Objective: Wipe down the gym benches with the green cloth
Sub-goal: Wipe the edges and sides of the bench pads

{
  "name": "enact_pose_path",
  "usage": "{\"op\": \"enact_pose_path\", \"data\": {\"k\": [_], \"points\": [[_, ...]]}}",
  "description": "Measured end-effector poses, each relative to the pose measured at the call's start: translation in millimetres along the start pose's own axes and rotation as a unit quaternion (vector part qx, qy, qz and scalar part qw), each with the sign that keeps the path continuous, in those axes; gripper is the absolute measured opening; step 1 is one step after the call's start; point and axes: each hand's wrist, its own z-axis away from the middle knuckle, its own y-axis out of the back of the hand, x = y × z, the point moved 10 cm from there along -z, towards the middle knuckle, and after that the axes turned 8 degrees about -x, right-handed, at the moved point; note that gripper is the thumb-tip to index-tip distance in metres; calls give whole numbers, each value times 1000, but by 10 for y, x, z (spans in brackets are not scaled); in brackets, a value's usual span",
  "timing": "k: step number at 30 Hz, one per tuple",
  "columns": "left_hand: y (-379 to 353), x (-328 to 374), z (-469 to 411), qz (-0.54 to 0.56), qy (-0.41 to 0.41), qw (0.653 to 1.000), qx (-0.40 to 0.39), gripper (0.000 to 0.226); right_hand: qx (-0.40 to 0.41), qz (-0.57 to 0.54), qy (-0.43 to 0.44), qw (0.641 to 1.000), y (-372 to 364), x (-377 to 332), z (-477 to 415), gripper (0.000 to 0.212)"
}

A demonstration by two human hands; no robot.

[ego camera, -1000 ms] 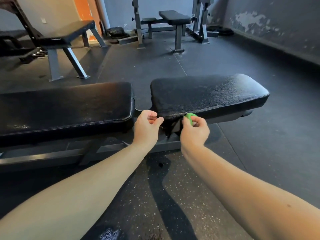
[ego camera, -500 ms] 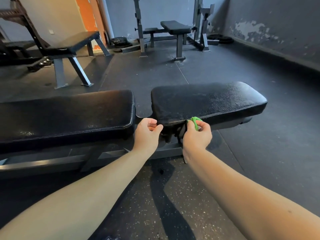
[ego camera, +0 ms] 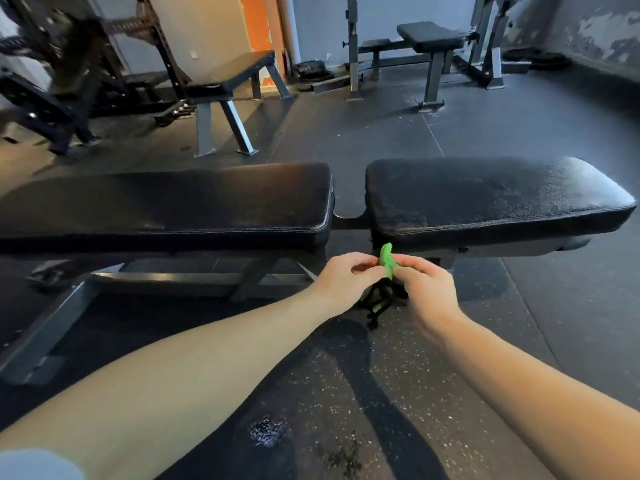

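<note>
Most of the green cloth (ego camera: 386,258) was buried between the two hands; only a small green tuft stuck up above the fingers. It sat just below the front edge of the seat pad (ego camera: 491,195), apart from it. A dark tangle (ego camera: 378,301) with a green fleck hung under the hands; couldn't tell if it was part of the cloth or something else. The right hand (ego camera: 429,292) had its fingers curled round the cloth, and the left hand (ego camera: 344,276) pinched its left side with thumb and fingertips. The back pad (ego camera: 166,209) ran off the left edge of the frame, and the bench frame under the seat pad was partly blocked by the hands. The rack (ego camera: 69,64) top left was smeared by blur, no detail. Two far benches (ego camera: 239,72) were visible but their surface condition was unreadable. Versus 0.5 s ago: both hands had dropped off the seat pad's front edge and come together; the cloth no longer touched the pad; the left hand, previously curled on nothing visible, was now on the cloth.
</note>
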Motion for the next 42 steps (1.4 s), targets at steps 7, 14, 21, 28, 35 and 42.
{"op": "enact_pose_path", "data": {"k": [7, 14, 21, 28, 35, 42], "points": [[-32, -42, 21, -7, 24, 1000, 12, 54, -1, 40, 39, 998, 3, 13, -46, 23], [109, -103, -8, -19, 54, 993, 105, 27, -42, 60, 8, 997, -76, 79, -62, 21], [48, -50, -56, -9, 24, 995, 98, 21, 22, 80, -1, 997, -3, 8, -10, 15], [120, 28, -289, 100, 31, 984, 146, 43, 226, 11, 93, 970, 397, -215, 46, 14], [373, 101, -216, -16, 23, 995, 97, 41, 137, -62, 37, 988, -493, -101, -167, 14], [1366, 23, 379, -205, 29, 939, 273, 29, 74, 19, 98, 992, -1000, -256, -317, 23]]}}
